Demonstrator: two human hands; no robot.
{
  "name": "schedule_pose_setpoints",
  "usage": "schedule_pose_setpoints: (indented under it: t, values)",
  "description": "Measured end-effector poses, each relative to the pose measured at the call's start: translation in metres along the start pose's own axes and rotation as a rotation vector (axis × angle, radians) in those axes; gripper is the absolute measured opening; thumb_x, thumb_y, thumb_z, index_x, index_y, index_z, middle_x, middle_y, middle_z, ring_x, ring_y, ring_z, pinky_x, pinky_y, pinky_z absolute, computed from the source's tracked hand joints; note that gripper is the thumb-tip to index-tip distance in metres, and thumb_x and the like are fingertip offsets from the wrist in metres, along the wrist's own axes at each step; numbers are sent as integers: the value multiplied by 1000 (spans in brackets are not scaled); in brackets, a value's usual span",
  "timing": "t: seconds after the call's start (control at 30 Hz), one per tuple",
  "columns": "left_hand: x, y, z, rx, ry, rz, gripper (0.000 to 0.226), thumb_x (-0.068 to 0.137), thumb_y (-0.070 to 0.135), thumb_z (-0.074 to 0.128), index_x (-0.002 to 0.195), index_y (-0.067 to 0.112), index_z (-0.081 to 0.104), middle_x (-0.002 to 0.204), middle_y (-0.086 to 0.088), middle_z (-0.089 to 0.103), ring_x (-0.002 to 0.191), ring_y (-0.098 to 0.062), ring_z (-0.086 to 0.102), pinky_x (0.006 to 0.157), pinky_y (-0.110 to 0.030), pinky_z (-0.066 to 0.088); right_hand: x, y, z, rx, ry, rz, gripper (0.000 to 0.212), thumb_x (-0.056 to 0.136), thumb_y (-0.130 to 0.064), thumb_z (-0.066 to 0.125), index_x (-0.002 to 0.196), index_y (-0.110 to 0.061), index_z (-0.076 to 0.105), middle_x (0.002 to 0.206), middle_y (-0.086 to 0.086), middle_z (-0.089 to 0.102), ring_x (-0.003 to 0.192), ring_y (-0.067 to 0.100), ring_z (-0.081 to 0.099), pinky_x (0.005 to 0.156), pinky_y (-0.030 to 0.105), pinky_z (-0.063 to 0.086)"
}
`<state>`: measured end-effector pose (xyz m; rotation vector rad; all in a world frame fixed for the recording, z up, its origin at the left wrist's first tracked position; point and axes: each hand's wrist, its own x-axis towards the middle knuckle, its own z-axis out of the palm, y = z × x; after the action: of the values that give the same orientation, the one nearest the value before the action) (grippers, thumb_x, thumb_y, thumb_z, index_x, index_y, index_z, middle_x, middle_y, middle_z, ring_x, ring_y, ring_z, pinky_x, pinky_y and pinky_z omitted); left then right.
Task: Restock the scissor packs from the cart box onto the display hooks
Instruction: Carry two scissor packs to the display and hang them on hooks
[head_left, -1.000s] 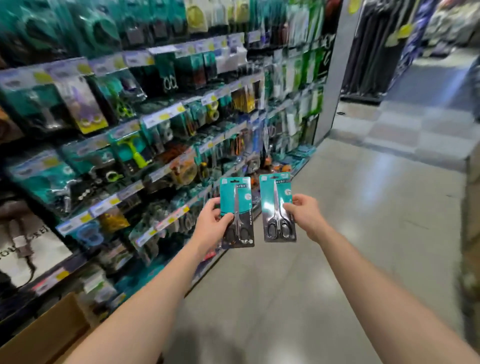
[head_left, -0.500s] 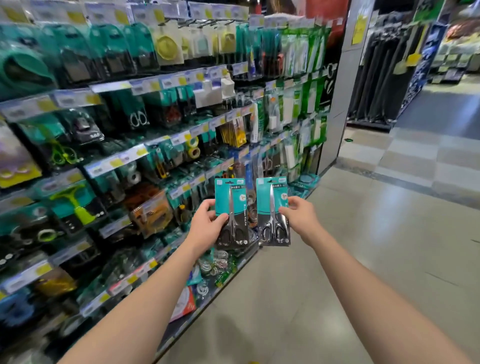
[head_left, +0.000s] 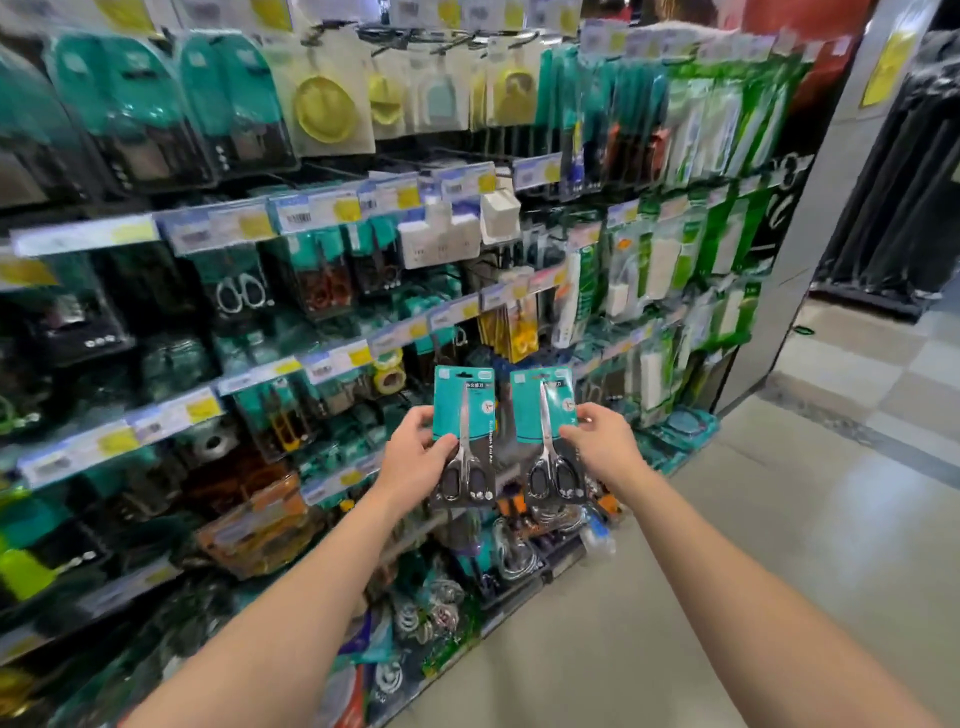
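While both arms reached toward the rack (head_left: 322, 332), each hand held one scissor pack upright in front of its lower rows. The left hand (head_left: 415, 457) had its fingers (head_left: 421, 418) clenched on the left pack (head_left: 464, 410), thumb across the card's lower front and the other fingers behind its left edge. The right hand (head_left: 605, 447) gripped the right pack (head_left: 543, 410) at the card's right edge, pinched between thumb and fingers. The two packs stood side by side, just apart, tops level, neither on a hook.

Each pack was a tall card, teal on the upper part and dark at the bottom, with rounded top corners and a small hang slot near the top. White print ran along the top, too blurred to read fully, and a small round white mark sat right of the blades. One pair of scissors lay lengthwise on each card, closed, steel blades pointing up, black handle loops at the bottom, under clear plastic.

Behind the packs, the rack carried rows of hanging goods with price tags (head_left: 249, 223) in white and yellow along each rail. Right of the rack lay the grey floor (head_left: 779, 519).
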<state>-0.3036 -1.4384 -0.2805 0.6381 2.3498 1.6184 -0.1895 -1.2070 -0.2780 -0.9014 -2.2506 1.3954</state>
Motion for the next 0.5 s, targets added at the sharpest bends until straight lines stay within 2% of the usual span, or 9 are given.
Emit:
schedule_pose_setpoints:
  t: [0.1,0.2,0.27,0.33,0.4,0.5]
  values:
    - [32,2,13,20,55,-12,23,101,15,61,119,26,52,115,2,73,97,-10,72,65,-16,52,62,5,5,-39,-54,-51,30,89,-21,69,118,-13,65,108,6,71,93,22,66,81,34,52]
    - [59,3,32,22,133,-75,24,101,14,60,119,27,50,111,0,74,89,-14,74,71,-33,59,119,6,10,-46,-146,-97,27,89,-16,68,116,-10,67,102,5,70,90,19,63,75,27,43]
    - [71,5,43,52,172,-132,25,102,15,60,121,28,50,109,2,75,85,-20,75,73,-41,59,154,6,14,-69,-216,-147,25,88,-17,69,112,-10,68,100,4,70,87,18,61,74,30,47]
    - [80,9,54,76,214,-199,26,102,17,60,123,29,50,107,6,75,86,-25,75,73,-46,59,187,10,18,-73,-298,-156,35,89,-23,69,121,-9,66,108,8,71,87,22,63,79,37,52]
    - [88,13,64,99,257,-235,26,102,18,60,124,29,50,102,11,75,87,-23,75,71,-42,59,215,11,22,-67,-357,-178,40,91,-23,68,127,-7,63,110,11,71,86,25,64,79,37,52]
    - [99,23,76,116,328,-252,25,103,19,59,125,27,49,99,15,75,80,-13,73,62,-26,50,245,3,25,-35,-396,-176,43,93,-23,66,133,-9,60,120,8,67,88,20,58,76,32,45]
